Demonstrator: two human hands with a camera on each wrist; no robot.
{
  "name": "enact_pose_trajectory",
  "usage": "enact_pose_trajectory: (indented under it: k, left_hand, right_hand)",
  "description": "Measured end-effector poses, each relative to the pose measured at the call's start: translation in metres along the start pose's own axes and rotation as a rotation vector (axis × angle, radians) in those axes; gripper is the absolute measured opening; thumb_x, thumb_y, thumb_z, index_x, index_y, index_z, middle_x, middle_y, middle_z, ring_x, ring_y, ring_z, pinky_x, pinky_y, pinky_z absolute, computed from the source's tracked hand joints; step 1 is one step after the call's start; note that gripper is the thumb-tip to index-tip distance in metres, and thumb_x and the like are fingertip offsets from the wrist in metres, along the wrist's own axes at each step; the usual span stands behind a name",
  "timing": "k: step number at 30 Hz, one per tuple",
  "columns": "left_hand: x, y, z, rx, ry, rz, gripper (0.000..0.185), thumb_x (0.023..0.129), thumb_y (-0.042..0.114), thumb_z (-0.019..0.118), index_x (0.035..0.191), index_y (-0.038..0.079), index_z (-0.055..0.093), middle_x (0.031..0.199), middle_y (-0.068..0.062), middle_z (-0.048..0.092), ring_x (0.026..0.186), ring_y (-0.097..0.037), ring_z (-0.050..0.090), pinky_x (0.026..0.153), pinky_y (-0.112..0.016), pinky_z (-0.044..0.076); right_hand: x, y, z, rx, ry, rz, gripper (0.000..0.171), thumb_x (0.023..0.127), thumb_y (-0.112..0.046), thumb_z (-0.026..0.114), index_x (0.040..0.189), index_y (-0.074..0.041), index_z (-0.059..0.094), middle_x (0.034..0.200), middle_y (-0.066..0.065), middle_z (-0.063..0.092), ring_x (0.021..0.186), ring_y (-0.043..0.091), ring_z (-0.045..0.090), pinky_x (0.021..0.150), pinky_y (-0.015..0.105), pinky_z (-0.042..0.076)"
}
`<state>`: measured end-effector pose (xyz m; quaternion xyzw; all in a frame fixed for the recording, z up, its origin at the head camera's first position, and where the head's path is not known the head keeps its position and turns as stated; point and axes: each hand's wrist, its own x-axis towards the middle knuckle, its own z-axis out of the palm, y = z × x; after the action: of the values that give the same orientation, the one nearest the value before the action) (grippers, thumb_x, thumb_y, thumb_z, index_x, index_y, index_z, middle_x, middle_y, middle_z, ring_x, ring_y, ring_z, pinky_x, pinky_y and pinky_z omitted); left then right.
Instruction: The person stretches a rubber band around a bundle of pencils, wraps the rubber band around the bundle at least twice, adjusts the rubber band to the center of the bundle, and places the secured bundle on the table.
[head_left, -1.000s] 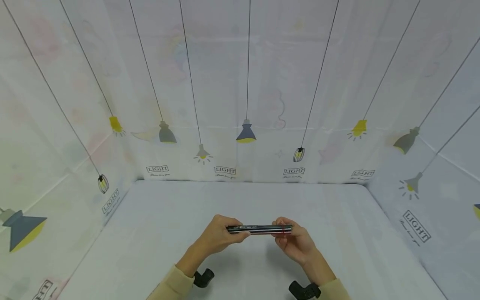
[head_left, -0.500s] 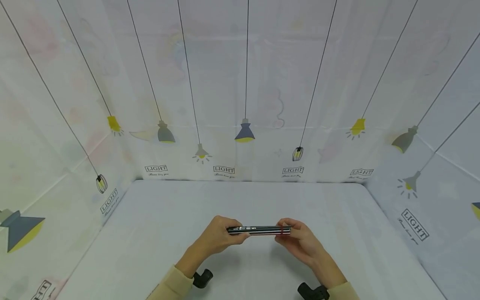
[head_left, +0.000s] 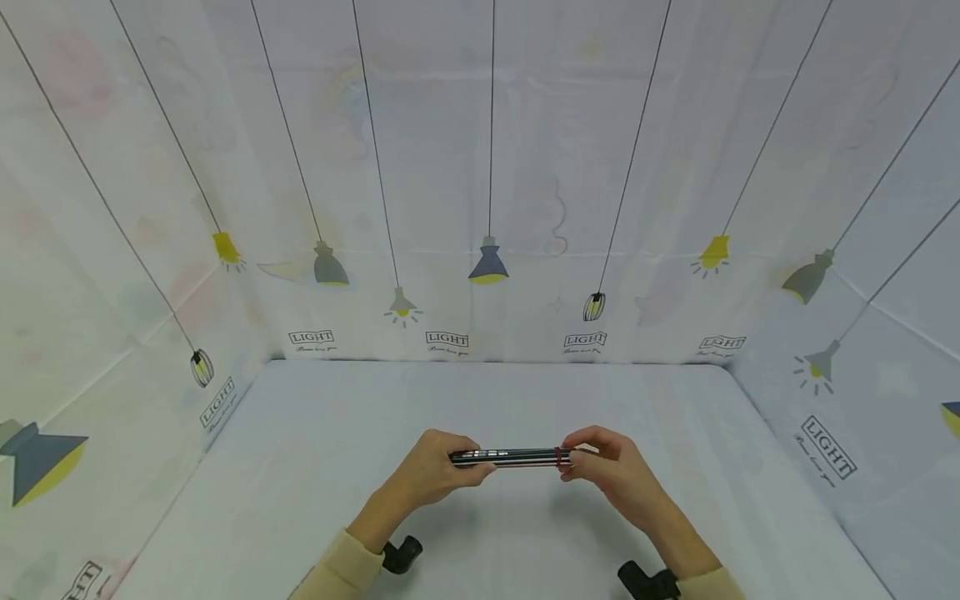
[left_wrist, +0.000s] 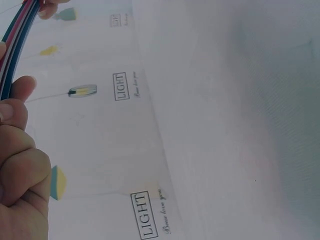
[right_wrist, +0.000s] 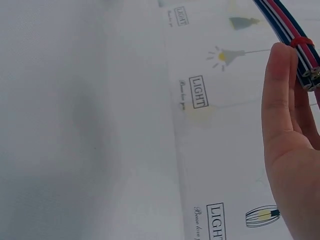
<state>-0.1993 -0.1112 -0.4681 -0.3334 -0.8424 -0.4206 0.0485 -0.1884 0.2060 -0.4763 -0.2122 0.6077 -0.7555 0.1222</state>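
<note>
A bundle of slim, dark, pencil-like sticks striped with white and pink (head_left: 521, 457) was held level above the white, cloth-like worktop (head_left: 480, 400), about midway between its left and right edges and well short of its far edge. The bundle's left end was gripped by the left hand (head_left: 442, 469), with the thumb laid along the near side. Its right end, ringed by a thin red band (right_wrist: 301, 42), was pinched between the thumb and fingers of the right hand (head_left: 618, 471). Beyond the far edge, a pale backdrop printed with hanging lamps (head_left: 427, 167) was seen.
</note>
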Motion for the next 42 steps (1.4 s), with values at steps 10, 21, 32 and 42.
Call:
enact_pose_trajectory:
  k: [10,21,32,42]
  left_hand:
    - [0.000,-0.002,-0.002,0.001,-0.007,-0.004,0.013,0.090,0.027,0.078,0.087,0.015,0.077,0.068,0.015,0.059,0.056,0.002,0.045,0.051,-0.019,0.041]
    - [0.001,-0.004,-0.002,-0.082,0.004,-0.002,0.018,0.090,0.034,0.079,0.091,0.015,0.078,0.074,0.014,0.066,0.058,0.000,0.050,0.051,-0.021,0.045]
    - [0.002,-0.001,-0.001,-0.181,-0.001,-0.040,0.018,0.087,0.031,0.083,0.095,0.016,0.079,0.081,0.011,0.071,0.064,-0.006,0.058,0.058,-0.026,0.052]
    - [-0.001,-0.001,-0.005,-0.180,-0.004,-0.071,0.019,0.090,0.033,0.079,0.096,0.015,0.079,0.084,0.008,0.073,0.066,-0.007,0.059,0.059,-0.026,0.052]
  right_hand:
    - [0.001,-0.009,0.015,-0.307,0.037,0.043,0.039,0.090,-0.009,0.077,0.122,0.007,0.061,0.119,0.029,0.062,0.097,0.030,0.072,0.087,0.037,0.056]
    - [0.001,-0.007,0.017,-0.396,0.057,-0.036,0.031,0.089,-0.009,0.079,0.116,0.001,0.067,0.114,0.024,0.065,0.098,0.027,0.071,0.084,0.035,0.057]
    - [0.006,-0.002,0.029,-0.491,0.105,-0.124,0.024,0.083,-0.010,0.084,0.106,-0.008,0.077,0.108,0.011,0.069,0.090,0.018,0.067,0.076,0.031,0.058]
    - [0.002,-0.009,0.020,-0.473,0.040,-0.178,0.028,0.089,-0.003,0.077,0.116,-0.002,0.070,0.112,0.020,0.067,0.093,0.024,0.072,0.083,0.032,0.058]
